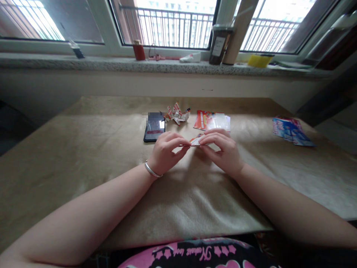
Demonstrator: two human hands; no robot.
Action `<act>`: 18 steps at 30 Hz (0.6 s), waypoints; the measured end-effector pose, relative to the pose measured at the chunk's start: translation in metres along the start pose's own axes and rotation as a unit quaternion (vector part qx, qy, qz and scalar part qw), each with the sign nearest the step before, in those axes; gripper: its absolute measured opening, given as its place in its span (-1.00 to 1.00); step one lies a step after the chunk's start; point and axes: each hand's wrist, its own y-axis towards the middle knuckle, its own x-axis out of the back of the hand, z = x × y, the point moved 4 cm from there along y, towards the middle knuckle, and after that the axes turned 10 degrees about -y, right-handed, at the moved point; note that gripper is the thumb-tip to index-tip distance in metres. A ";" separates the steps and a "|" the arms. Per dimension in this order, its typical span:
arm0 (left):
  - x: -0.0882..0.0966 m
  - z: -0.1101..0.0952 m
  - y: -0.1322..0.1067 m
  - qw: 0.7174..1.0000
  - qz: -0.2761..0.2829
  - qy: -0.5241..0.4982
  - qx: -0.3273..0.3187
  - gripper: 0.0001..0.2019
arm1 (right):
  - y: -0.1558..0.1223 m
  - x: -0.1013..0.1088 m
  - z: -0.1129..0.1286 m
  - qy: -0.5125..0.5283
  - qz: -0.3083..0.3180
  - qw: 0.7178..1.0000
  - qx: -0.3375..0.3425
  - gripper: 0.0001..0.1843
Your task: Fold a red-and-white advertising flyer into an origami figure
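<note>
Between my two hands, above the middle of the table, is a thin flat piece with white and orange on it (196,140), which looks like a card or folded paper. My left hand (170,147) pinches its left end between thumb and fingers. On the opposite end, my right hand (221,149) has its thumb below and its fingers over the top. The piece is seen nearly edge-on, and the fingers cover much of it. Just beyond my right hand lies a red printed packet (206,120) with a pale sheet by it. A dark phone (154,128) lies beyond my left hand.
A crumpled white and red wrapper (177,114) sits at the back, right of the phone. Several blue printed cards (292,132) are fanned out at the far right. A cloth covers the table (92,160). Behind it, the stone windowsill (106,64) holds a brown jar (219,46) and other items.
</note>
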 end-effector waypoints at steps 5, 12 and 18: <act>-0.002 0.001 -0.001 1.000 0.008 0.003 -0.002 -0.95 | -0.001 -0.003 0.001 0.006 0.020 1.000 -0.003 -0.93; -0.003 0.000 -0.002 0.999 0.029 0.026 0.003 -0.96 | 0.000 -0.004 0.004 0.015 0.025 1.000 -0.001 -0.91; -0.005 -0.006 0.000 0.996 0.065 0.046 -0.027 -0.94 | -0.001 -0.008 0.010 0.012 0.042 0.999 0.018 -0.92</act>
